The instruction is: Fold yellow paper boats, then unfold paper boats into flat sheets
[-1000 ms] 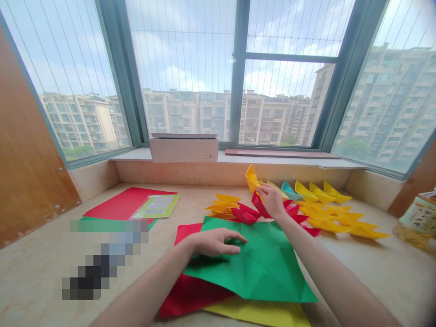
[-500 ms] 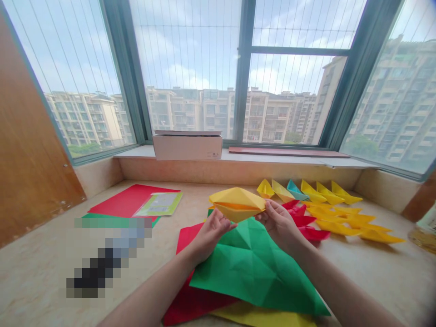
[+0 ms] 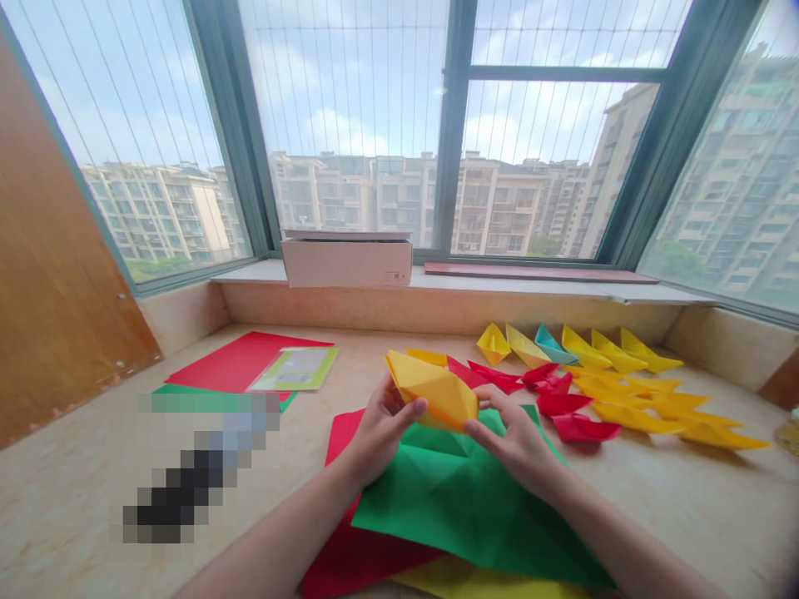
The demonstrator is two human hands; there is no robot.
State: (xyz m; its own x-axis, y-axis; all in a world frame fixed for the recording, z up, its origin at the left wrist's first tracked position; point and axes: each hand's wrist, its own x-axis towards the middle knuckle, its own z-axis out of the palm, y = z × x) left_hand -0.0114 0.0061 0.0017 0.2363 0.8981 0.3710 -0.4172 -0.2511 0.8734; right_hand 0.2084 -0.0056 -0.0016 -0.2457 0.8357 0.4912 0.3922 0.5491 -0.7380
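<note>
Both of my hands hold a folded yellow paper boat just above a creased green paper sheet. My left hand pinches its left end, thumb on top. My right hand grips its right lower edge with closed fingers. The green sheet lies on a red sheet and a yellow sheet. Behind the boat lie several red folded boats and another yellow one.
Rows of yellow paper boats and one teal boat lie at the right. A white box stands on the window sill. Red and green sheets with a light green packet lie at the left, beside a pixelated patch.
A second ago my right hand reached among the folded boats while my left lay on the green sheet. Both hands then took up the yellow boat, which has since tilted and come lower.
</note>
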